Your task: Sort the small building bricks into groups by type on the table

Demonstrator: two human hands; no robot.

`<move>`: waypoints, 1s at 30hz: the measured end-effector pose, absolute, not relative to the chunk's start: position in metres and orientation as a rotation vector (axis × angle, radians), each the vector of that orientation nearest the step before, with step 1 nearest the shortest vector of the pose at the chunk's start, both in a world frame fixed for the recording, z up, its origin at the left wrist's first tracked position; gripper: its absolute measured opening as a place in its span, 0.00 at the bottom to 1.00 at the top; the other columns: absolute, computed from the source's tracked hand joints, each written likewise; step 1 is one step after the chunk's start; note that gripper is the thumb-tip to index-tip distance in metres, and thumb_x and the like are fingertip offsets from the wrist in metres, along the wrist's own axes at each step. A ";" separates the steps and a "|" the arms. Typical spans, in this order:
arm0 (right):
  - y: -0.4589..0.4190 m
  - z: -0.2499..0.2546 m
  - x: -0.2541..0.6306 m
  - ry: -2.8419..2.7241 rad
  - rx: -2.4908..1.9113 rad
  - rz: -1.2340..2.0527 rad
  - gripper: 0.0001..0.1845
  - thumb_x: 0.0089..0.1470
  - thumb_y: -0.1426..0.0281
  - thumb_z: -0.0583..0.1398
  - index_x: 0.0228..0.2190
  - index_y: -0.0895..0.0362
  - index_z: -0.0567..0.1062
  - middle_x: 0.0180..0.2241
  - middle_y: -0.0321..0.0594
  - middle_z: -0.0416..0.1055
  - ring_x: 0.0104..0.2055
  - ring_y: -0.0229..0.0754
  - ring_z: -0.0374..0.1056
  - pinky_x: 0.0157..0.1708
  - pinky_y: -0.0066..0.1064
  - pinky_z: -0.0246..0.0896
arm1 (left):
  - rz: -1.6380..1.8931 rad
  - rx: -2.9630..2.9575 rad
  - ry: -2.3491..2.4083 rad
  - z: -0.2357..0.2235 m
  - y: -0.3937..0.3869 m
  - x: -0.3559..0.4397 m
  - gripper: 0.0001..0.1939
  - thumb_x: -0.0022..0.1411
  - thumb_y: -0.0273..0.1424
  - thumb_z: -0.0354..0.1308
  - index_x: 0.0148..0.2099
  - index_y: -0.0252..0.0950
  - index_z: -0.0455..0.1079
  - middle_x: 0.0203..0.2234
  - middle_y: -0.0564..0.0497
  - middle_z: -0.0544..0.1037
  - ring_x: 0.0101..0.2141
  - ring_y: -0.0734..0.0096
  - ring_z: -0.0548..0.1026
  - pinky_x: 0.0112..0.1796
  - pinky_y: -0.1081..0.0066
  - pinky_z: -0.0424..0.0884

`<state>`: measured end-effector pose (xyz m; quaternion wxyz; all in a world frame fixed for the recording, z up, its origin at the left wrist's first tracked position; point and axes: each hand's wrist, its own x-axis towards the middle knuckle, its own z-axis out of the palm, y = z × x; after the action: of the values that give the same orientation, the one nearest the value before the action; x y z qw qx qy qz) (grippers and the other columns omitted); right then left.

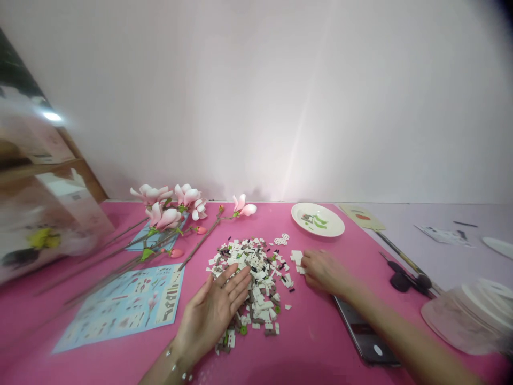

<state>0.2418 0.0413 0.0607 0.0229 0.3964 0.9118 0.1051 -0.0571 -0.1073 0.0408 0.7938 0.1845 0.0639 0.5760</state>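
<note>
A loose heap of small building bricks [262, 291], mostly white with brown, green and black ones, lies on the pink tabletop. My left hand [220, 305] is palm up with its fingers stretched out, over the heap's left side; no brick shows in the palm. To the right of the heap, my right hand [323, 271] is curled with its fingertips down at a small group of white bricks [295, 258]. Those fingertips are partly hidden, so what is between them does not show. White lacy pieces [281, 239] lie just behind the heap.
Pink magnolia stems [162, 216] and a blue printed parts sheet [132, 305] lie at the left. A white plate [339, 227] with green pieces stands at the back. Under my right forearm is a phone [363, 334]; scissors [404, 278] and a clear tub [460, 321] are farther right.
</note>
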 end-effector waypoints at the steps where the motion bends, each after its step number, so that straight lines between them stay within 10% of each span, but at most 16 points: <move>1: 0.041 0.062 0.241 2.827 1.228 0.322 0.07 0.47 0.79 0.54 0.22 0.59 0.69 0.28 0.41 0.68 0.25 0.36 0.56 0.26 0.34 0.34 | 1.238 0.400 0.133 0.041 -0.107 -0.057 0.26 0.68 0.44 0.45 0.61 0.34 0.62 0.64 0.41 0.59 0.66 0.55 0.51 0.65 0.57 0.38; 20: 0.033 0.075 0.240 2.847 1.435 0.042 0.07 0.52 0.78 0.55 0.26 0.58 0.72 0.30 0.40 0.69 0.29 0.38 0.62 0.28 0.29 0.47 | 1.233 0.418 0.104 0.044 -0.108 -0.057 0.26 0.69 0.44 0.42 0.60 0.35 0.63 0.64 0.42 0.61 0.66 0.56 0.51 0.65 0.57 0.36; 30: 0.028 0.046 0.201 2.733 2.157 -0.124 0.25 0.57 0.69 0.52 0.54 0.65 0.64 0.52 0.58 0.67 0.55 0.53 0.64 0.51 0.41 0.60 | 1.230 0.431 0.137 0.043 -0.108 -0.056 0.27 0.69 0.45 0.43 0.61 0.35 0.62 0.64 0.42 0.61 0.65 0.57 0.52 0.65 0.58 0.36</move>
<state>0.2011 0.0284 0.0461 -0.1703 0.6103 0.7729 -0.0351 -0.0562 -0.1083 0.0431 0.7929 0.2002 0.0637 0.5719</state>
